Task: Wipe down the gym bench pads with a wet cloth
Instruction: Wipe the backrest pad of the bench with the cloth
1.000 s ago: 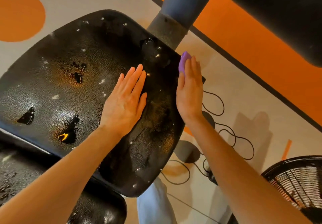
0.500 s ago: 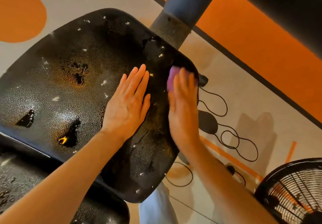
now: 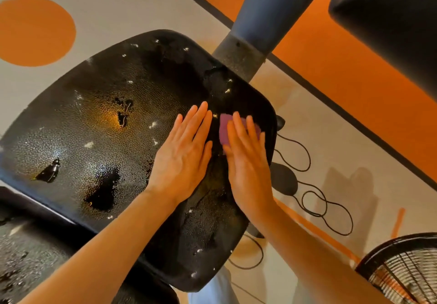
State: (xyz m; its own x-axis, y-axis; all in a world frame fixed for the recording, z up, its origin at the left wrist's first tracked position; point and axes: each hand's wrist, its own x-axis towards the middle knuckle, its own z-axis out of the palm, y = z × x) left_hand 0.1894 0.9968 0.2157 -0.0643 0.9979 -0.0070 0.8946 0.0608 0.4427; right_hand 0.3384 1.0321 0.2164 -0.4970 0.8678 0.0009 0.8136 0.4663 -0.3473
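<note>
A worn black seat pad [image 3: 99,138] fills the middle of the view, its textured cover wet, torn in places and flecked with white. My left hand [image 3: 184,154] lies flat on the pad with straight fingers. Just to its right, my right hand [image 3: 246,159] presses a purple cloth [image 3: 223,128] onto the pad near its right edge with straight fingers. Most of the cloth is hidden under those fingers. A second black pad [image 3: 35,251] shows at the lower left.
A blue-grey frame post [image 3: 262,20] rises behind the pad. Another black pad [image 3: 392,27] hangs at the upper right. Black cables [image 3: 314,199] loop over the grey and orange floor on the right. A black fan grille [image 3: 406,268] stands at the lower right.
My right hand has slid the purple cloth leftward from the pad's right edge onto its top surface, close to my left hand. My left hand has stayed flat in place.
</note>
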